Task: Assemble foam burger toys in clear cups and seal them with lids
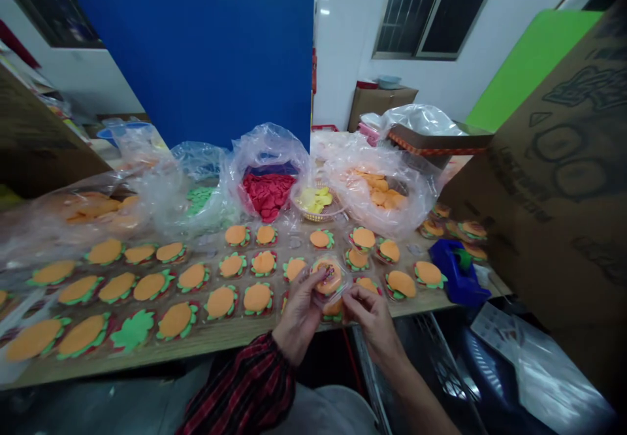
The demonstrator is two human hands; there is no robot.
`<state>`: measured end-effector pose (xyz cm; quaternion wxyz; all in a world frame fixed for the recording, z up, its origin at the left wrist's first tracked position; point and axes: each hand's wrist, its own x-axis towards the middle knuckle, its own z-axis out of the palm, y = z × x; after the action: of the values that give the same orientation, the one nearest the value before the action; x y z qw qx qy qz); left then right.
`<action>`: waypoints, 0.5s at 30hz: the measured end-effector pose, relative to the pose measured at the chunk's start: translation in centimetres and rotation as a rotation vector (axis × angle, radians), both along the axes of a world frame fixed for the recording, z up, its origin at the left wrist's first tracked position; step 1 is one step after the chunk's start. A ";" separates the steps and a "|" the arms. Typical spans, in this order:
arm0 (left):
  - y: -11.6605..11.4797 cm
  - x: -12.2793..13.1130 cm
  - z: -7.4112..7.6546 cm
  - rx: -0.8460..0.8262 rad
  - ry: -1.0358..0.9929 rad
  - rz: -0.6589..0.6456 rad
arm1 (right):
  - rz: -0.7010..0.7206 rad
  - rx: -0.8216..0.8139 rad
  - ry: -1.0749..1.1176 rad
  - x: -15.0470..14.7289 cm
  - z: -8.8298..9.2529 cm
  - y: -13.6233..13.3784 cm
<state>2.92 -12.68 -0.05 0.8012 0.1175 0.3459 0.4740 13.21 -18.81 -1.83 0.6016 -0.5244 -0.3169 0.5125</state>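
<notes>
My left hand [300, 314] grips a clear plastic box [329, 279] with a toy burger inside, its lid marked with a printed label. At the box's lower right edge, the thumb and fingers of my right hand [369, 317] are pinched together; whether they hold the rim or something small is hidden. Below and around both hands, toy burgers with orange buns and green and red layers sit in clear trays, such as this one [258, 298]. One stack at the left shows a green lettuce piece [133, 330] on top, with no bun over it.
Behind the rows stand plastic bags of red pieces [268, 193], green pieces [200, 200] and orange buns [379, 190], plus a basket [321, 209] of yellow pieces. A blue tape dispenser [458, 272] is at right, near finished boxes [473, 229] and a large carton [553, 180].
</notes>
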 end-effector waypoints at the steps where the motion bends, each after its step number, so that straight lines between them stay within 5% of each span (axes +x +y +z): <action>1: 0.0 -0.1 -0.1 0.002 0.003 0.011 | -0.002 -0.011 -0.009 -0.1 -0.2 0.1; 15: -0.8 -0.7 0.0 0.101 0.103 0.034 | 0.048 -0.043 0.082 -1.2 -0.6 0.7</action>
<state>2.20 -13.44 -0.08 0.7672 0.1759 0.3641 0.4979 12.00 -18.13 -2.42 0.5904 -0.5079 -0.2934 0.5544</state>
